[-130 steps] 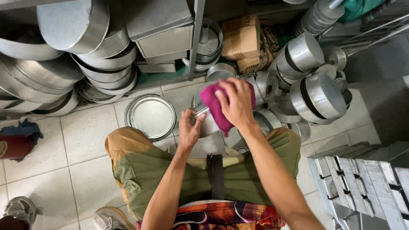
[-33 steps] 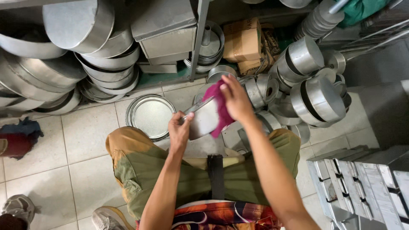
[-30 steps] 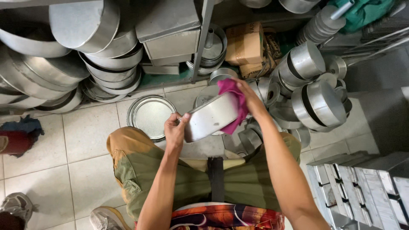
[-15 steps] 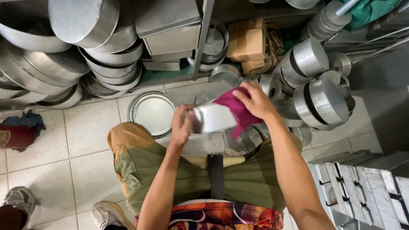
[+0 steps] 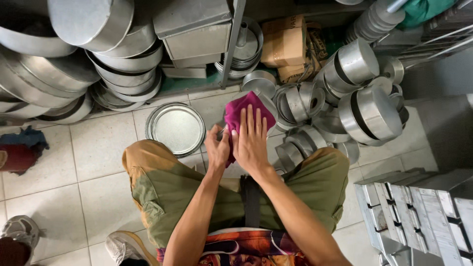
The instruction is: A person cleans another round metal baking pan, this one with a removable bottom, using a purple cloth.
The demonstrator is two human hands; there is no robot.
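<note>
Hands meet above the lap of a seated person in olive trousers [image 5: 167, 192]. The right hand [image 5: 252, 143] lies flat and spread, fingers straight and pointing away from the body, pressing a magenta cloth [image 5: 245, 112] down over a round metal pan [image 5: 268, 106]; only a sliver of the pan's rim shows past the cloth's far edge, so most of the pan is hidden under cloth and palm. The left hand [image 5: 218, 148] sits just beside the right, touching it, fingers curled in around the near edge of what the cloth covers; whether it pinches the pan's wall or the cloth itself cannot be told.

Just left of the grip, a shallow round tray [image 5: 175, 129] lies flat on the tiled floor [image 5: 93, 148]. Beyond the grip and to its right, small round cake tins [image 5: 300, 101] lie heaped on their sides, with bigger tins [image 5: 369, 108] further right. Far to the left, large stacked round pans [image 5: 74, 59] lean together. A cardboard box [image 5: 284, 47] stands beyond the grip, behind the small tins.
</note>
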